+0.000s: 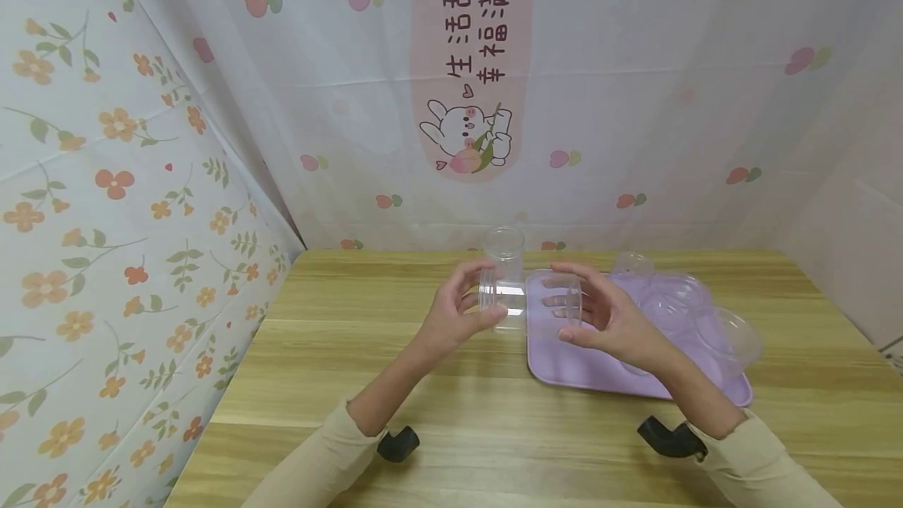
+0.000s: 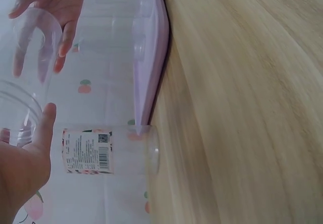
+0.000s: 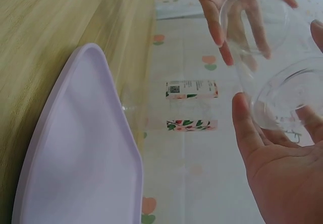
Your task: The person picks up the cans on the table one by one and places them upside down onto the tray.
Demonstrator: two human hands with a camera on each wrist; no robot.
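Between my two hands a clear plastic jar [image 1: 518, 306] lies on its side, raised above the table. My left hand [image 1: 457, 308] grips its ridged rim end, thumb in front and fingers behind. At the opposite end, my right hand [image 1: 610, 316] holds the jar with thumb and fingers spread around it. The right wrist view shows the see-through wall of this jar [image 3: 247, 67], with fingers visible through it. Just behind stands a second clear jar [image 1: 504, 245], upright on the table; its printed label [image 2: 87, 152] shows in the left wrist view.
A lilac tray [image 1: 585, 379] lies on the right of the wooden table [image 1: 339, 390]. Several clear plastic containers, including a wide cup [image 1: 730, 339], are on it. A patterned curtain [image 1: 670, 124] hangs along the table's back edge, and a flowered one [image 1: 141, 257] on the left.
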